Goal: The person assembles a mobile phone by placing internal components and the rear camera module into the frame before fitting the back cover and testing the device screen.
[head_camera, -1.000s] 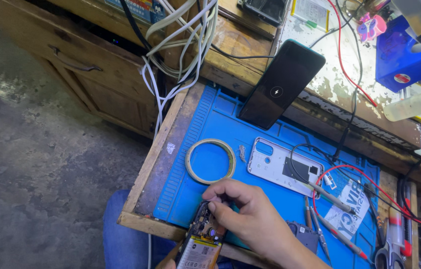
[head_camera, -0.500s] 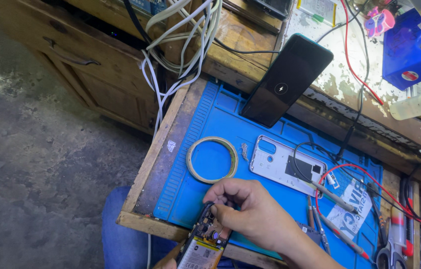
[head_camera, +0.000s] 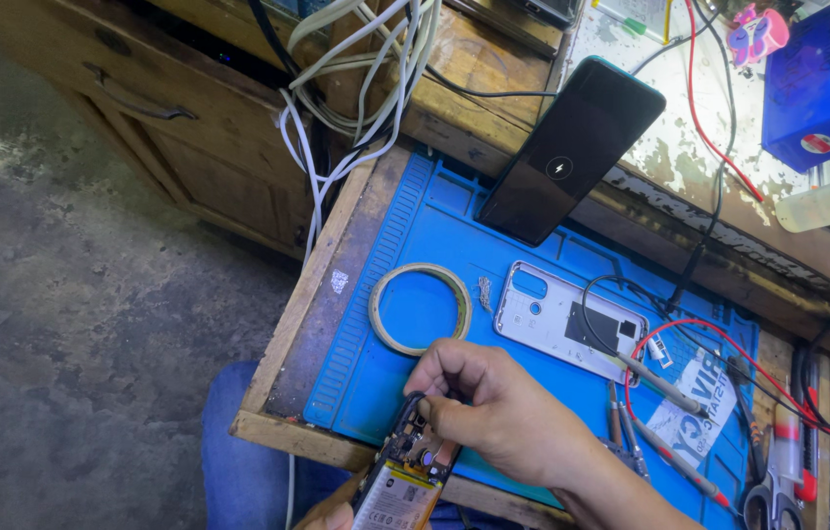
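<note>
An opened phone (head_camera: 403, 481) with its battery and circuit board showing sticks up at the bottom edge, over the front rim of the blue work mat (head_camera: 493, 245). My left hand (head_camera: 324, 513) grips the phone from below, and only a few of its fingers show. My right hand (head_camera: 503, 412) lies over the mat's front edge. Its fingertips are pinched on a small dark part (head_camera: 409, 404) at the phone's upper end. What that part is cannot be told.
On the mat lie a tape ring (head_camera: 420, 307), a white phone back frame (head_camera: 569, 322), tweezers and red and black probe leads (head_camera: 670, 393). A dark phone (head_camera: 572, 147) leans against the wooden bench. White cables (head_camera: 356, 98) hang at the left, and scissors (head_camera: 778, 491) lie at the right.
The view has shifted slightly. My right hand stays pinched at the top of the opened phone, with hardly any movement.
</note>
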